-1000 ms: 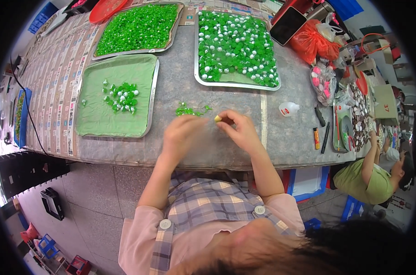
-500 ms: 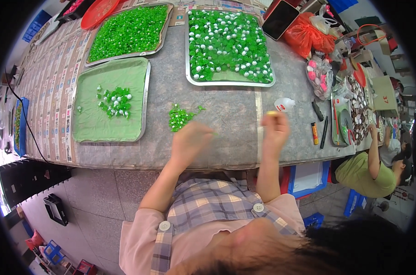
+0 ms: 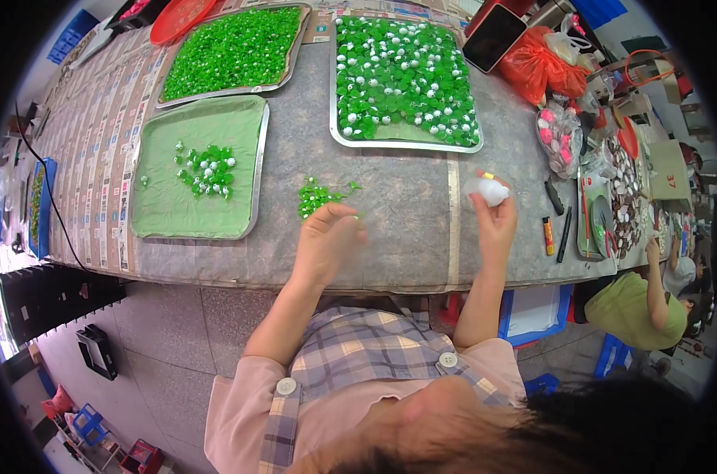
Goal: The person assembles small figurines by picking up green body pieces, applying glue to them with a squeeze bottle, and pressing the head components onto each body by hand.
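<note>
My right hand (image 3: 494, 220) is raised over the grey table (image 3: 406, 213) and grips a small white squeeze bottle (image 3: 487, 189) with a coloured tip. My left hand (image 3: 327, 241) hovers with curled fingers just below a small heap of green pieces (image 3: 317, 196) on the table; whether it holds one I cannot tell. To the left lies a green-lined tray (image 3: 169, 197) with a small cluster of green and white pieces (image 3: 207, 167). Two metal trays stand farther back: one full of green pieces (image 3: 233, 49), one of green pieces with white dots (image 3: 402, 79).
A red bag (image 3: 541, 67) and a dark box (image 3: 496, 35) stand at the back right. Pens, a small orange tube (image 3: 547, 235) and bags of beads (image 3: 560, 134) crowd the right end. Another person in green (image 3: 643, 304) works at the right. A red dish (image 3: 180, 14) sits far left.
My right hand has moved right to the white bottle, picked it up and lifted it. My left hand has stayed by the small green heap.
</note>
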Demonstrator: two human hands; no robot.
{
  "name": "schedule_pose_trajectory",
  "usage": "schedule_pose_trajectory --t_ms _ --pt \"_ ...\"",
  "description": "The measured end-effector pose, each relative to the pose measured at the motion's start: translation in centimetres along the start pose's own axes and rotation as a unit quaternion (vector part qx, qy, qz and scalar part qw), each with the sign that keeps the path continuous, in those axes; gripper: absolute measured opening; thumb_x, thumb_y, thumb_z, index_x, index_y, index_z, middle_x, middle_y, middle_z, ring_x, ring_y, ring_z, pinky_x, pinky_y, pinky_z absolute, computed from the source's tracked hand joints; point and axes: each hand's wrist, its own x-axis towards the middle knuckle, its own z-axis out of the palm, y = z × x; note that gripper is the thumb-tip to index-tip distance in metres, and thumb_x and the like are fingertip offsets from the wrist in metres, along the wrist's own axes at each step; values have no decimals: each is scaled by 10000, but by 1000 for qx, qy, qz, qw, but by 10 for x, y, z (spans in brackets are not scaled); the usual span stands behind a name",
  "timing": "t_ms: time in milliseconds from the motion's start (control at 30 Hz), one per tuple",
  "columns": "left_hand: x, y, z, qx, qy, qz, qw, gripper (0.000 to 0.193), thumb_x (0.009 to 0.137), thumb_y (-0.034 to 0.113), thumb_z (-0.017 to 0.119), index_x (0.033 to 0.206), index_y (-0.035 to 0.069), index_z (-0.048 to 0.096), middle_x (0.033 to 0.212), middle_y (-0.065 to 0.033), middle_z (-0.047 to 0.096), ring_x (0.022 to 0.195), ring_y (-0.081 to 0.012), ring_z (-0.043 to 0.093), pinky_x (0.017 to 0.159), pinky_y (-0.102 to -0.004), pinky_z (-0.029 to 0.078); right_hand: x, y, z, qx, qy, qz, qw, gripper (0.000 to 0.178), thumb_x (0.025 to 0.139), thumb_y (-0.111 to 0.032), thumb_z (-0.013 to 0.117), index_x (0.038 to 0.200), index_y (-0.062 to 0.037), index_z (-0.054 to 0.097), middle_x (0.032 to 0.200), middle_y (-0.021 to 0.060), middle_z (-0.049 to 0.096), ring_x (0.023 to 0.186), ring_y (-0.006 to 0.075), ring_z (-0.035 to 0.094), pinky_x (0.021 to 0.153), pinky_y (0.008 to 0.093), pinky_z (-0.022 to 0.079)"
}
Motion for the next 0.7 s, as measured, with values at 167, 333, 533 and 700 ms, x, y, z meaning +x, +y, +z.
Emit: schedule_pose_trajectory --t_ms 167,333,533,700 --pt "0 1 1 -55 -25 -28 998 86 748 91 524 824 55 506 706 -63 537 621 -111 529 577 -238 470 -28 -35 17 69 -79 -5 994 345 628 -175 667 873 -8 492 846 51 518 747 80 467 628 199 376" --pt "-1 0 0 -118 -65 -51 990 89 747 96 527 829 69 506 725 -46 519 633 -100 505 582 -223 464 -35 -47 31 95 -36 -132 986 418 553 -296 719 774 -26 489 707 11 467 613 86 398 534 196 319" --pt "-3 2 2 -129 -70 -68 987 91 745 108 534 821 72 499 724 -42 507 633 -102 496 572 -217 453 -38 -47 47 25 -51 -181 982 508 559 -451 671 721 -16 463 642 7 405 577 80 354 494 200 253" --pt "-3 3 2 -130 -67 -67 987 91 744 116 537 811 71 496 712 -39 499 624 -101 486 560 -217 446 -41 -44 47 -28 -60 -189 980 448 594 -407 659 699 -17 466 619 4 405 548 83 347 477 209 253"
